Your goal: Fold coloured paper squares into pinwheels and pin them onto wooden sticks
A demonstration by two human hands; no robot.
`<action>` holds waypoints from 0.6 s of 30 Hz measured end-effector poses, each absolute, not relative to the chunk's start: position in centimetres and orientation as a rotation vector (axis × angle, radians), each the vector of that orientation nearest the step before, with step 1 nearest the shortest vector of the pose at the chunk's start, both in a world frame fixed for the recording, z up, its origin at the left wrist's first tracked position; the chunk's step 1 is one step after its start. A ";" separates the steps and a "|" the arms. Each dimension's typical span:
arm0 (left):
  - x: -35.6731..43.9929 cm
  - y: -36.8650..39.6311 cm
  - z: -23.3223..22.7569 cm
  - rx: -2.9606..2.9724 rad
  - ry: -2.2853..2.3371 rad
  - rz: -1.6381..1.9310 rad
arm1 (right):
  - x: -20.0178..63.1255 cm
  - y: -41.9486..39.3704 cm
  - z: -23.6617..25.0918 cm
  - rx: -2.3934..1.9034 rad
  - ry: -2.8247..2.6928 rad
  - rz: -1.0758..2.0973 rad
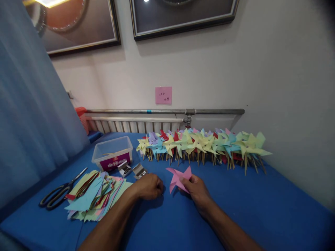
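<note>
- the right hand (197, 188) pinches a pink paper pinwheel (179, 177) by its lower edge, fingers closed on the fold; the paper sticks up and to the left of the hand, just above the blue table (261, 209).
- the left hand (149, 186) rests on the cloth as a loose fist just left of the pinwheel; whether it grips anything small i cannot tell, since the fingers curl under.
- just beyond the left hand lie two small open boxes (132, 170) of what look like metal pins; behind them stands a clear plastic tub (112, 152).
- further left of the left hand sits a stack of cut coloured paper (95, 200), and past it a pair of scissors (61, 192).
- well beyond both hands a long row of finished pinwheels (204, 144) on sticks leans by the wall.
- risks, as i judge them: the pinch is on thin folded paper, so a slack grip could let the folded tips spring open; too hard a squeeze could crease the blades.
- the left forearm lies close to the paper stack and a sweep of it could scatter sheets; the fist is near the open boxes and might tip them and spill pins.
</note>
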State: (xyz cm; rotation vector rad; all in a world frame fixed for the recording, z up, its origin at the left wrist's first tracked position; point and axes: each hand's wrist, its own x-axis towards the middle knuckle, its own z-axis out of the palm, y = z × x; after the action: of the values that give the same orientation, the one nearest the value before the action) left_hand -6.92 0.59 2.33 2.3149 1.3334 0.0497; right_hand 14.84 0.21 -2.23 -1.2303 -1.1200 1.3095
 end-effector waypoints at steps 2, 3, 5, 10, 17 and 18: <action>-7.3 0.8 2.3 2.296 1.348 0.049 | 14.8 0.2 -2.2 -1.224 -1.119 1.315; -7.4 0.9 2.3 2.299 1.353 0.059 | 14.8 0.2 -2.2 -1.225 -1.121 1.314; -7.6 1.0 2.3 2.309 1.363 0.094 | 14.8 0.3 -2.4 -1.233 -1.128 1.306; -7.7 0.8 2.4 2.248 1.319 0.163 | 14.8 0.7 -3.0 -1.207 -1.136 1.297; -6.6 -0.2 2.7 2.312 1.250 0.163 | 14.8 0.7 -2.9 -1.223 -1.152 1.265; -6.5 -0.3 2.8 2.361 1.252 0.153 | 14.8 0.6 -2.8 -1.225 -1.151 1.267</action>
State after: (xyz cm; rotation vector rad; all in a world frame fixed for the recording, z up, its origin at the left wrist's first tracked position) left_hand -6.45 -0.30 2.75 2.3613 1.2525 0.1535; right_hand 14.81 0.60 -2.81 -1.2251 -1.1513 1.2672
